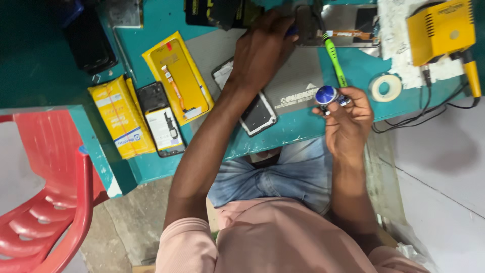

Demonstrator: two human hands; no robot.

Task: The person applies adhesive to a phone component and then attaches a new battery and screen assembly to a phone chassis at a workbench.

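My left hand [262,50] reaches across the grey work mat [298,83] to the far side of the teal table [303,131]. Its fingers are curled around a small blue-handled tool [291,31], next to a dark phone part [306,23]. My right hand [348,119] hovers at the near table edge and grips a small object with a round blue cap [327,94]. A green-handled tool [334,58] lies on the mat just beyond that hand. A phone with a pale frame [258,115] rests on the mat, partly hidden under my left forearm.
Two yellow packages [177,76] [121,119] and a black phone [162,120] lie at the left. A tape roll [385,87] and a yellow soldering station [442,30] with cables sit at the right. A red plastic chair [45,197] stands left of my legs.
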